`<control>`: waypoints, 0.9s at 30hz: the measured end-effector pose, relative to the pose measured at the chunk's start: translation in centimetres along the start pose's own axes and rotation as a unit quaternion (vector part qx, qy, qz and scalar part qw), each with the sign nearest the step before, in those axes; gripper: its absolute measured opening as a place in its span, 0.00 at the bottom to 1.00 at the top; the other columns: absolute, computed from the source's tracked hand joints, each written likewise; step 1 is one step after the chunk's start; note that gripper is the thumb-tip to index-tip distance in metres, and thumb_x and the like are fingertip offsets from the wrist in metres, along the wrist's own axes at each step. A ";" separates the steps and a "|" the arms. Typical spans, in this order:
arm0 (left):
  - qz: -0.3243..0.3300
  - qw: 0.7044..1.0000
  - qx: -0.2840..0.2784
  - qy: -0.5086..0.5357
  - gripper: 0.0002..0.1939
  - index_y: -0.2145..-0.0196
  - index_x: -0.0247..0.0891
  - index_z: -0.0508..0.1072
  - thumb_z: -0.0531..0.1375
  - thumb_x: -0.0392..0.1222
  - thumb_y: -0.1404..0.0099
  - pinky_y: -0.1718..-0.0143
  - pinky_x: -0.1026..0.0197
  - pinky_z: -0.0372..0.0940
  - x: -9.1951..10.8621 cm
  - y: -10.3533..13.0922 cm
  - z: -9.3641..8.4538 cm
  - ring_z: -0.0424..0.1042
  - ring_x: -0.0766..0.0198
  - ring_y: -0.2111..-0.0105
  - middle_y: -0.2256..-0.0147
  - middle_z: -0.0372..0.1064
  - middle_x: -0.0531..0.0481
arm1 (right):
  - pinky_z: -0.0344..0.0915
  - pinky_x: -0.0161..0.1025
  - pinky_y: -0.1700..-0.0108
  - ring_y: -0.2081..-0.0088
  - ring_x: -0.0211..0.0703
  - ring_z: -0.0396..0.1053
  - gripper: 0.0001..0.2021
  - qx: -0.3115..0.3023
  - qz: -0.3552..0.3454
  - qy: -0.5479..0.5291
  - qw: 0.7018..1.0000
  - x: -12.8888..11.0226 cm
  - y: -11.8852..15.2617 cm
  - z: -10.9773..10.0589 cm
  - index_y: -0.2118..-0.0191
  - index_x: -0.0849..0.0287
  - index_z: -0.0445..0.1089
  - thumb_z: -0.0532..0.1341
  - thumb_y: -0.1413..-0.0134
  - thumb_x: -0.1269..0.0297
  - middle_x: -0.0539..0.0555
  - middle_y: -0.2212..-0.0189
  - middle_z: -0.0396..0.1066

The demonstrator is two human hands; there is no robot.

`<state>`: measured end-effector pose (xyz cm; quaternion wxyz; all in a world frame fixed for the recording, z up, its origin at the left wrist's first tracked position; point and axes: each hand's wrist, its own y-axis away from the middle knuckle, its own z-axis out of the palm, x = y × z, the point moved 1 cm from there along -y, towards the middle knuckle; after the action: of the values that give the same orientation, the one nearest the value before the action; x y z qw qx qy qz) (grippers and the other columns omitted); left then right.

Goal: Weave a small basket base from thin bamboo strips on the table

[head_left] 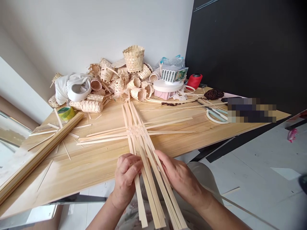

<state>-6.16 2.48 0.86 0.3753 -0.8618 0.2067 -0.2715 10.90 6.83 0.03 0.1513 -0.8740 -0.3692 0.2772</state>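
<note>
Long flat wooden strips [148, 179] run from the table over its front edge towards me. They cross several sideways strips [105, 138], and a small woven patch [137, 130] lies on the table where they meet. My left hand [128, 174] pinches the leftmost long strips just off the table's edge, its fingers curled. On the right side of the bundle, my right hand [179, 175] holds the outer strips, with the index finger or thumb lying along their edge. Its remaining fingers are hidden beneath the strips.
Several woven baskets [133, 60] are heaped against the wall. White-handled scissors [217, 115], a red thread spool [194, 81] and dark yarn [213, 94] lie at right. At left are a strip bundle [43, 153], a tape roll [66, 113] and a white cloth [69, 84].
</note>
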 end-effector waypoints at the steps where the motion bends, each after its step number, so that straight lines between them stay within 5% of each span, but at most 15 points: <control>1: -0.010 1.000 -0.002 -0.009 0.08 0.62 0.38 0.68 0.55 0.31 0.40 0.64 0.59 0.64 0.0 0.1 0.0 0.65 0.61 0.61 0.63 0.65 0.46 | 0.65 0.34 0.73 0.76 0.39 0.69 0.16 0.001 0.013 0.013 1.000 0.0 -0.1 0.0 0.55 0.58 0.62 0.47 0.47 0.78 0.52 0.75 0.71; 3: -0.025 0.999 -0.009 -0.019 0.06 0.63 0.38 0.68 0.54 0.32 0.39 0.63 0.58 0.64 -0.1 0.4 0.1 0.64 0.60 0.59 0.60 0.63 0.45 | 0.61 0.33 0.78 0.80 0.38 0.66 0.10 0.003 0.034 0.042 0.999 0.1 -0.2 0.0 0.68 0.57 0.62 0.48 0.48 0.77 0.49 0.80 0.68; 6: 0.000 1.000 -0.028 -0.012 0.06 0.64 0.37 0.67 0.53 0.32 0.38 0.59 0.56 0.64 -0.3 0.6 0.2 0.64 0.59 0.56 0.58 0.64 0.45 | 0.57 0.32 0.79 0.80 0.37 0.64 0.08 0.003 0.066 0.048 0.997 0.4 -0.3 -0.3 0.74 0.56 0.57 0.51 0.49 0.75 0.47 0.81 0.65; 14: 0.017 0.999 -0.037 0.004 0.07 0.63 0.35 0.66 0.54 0.29 0.40 0.59 0.57 0.64 -0.4 0.3 0.1 0.64 0.59 0.57 0.60 0.67 0.43 | 0.65 0.35 0.63 0.63 0.39 0.67 0.14 -0.075 0.037 -0.072 0.994 0.9 0.2 -2.1 0.60 0.53 0.60 0.47 0.48 0.78 0.52 0.65 0.65; 20: 0.038 0.999 -0.014 -0.017 0.06 0.65 0.35 0.68 0.55 0.29 0.40 0.60 0.56 0.64 -0.3 0.2 0.2 0.63 0.58 0.58 0.62 0.68 0.44 | 0.64 0.34 0.70 0.70 0.38 0.67 0.11 -0.009 0.004 -0.057 0.998 0.9 0.0 -1.3 0.64 0.55 0.59 0.46 0.46 0.78 0.50 0.71 0.65; 27: 0.026 0.998 0.005 -0.064 0.08 0.66 0.38 0.70 0.57 0.28 0.43 0.62 0.56 0.63 -0.4 0.4 0.1 0.61 0.58 0.58 0.61 0.64 0.46 | 0.65 0.32 0.68 0.71 0.36 0.66 0.11 -0.004 -0.025 -0.010 1.000 0.0 -0.1 0.3 0.66 0.58 0.62 0.45 0.46 0.78 0.52 0.71 0.63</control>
<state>-6.43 2.55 0.37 0.3992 -0.8698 0.2031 -0.2070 10.64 6.98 -0.18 0.1503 -0.8624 -0.3933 0.2809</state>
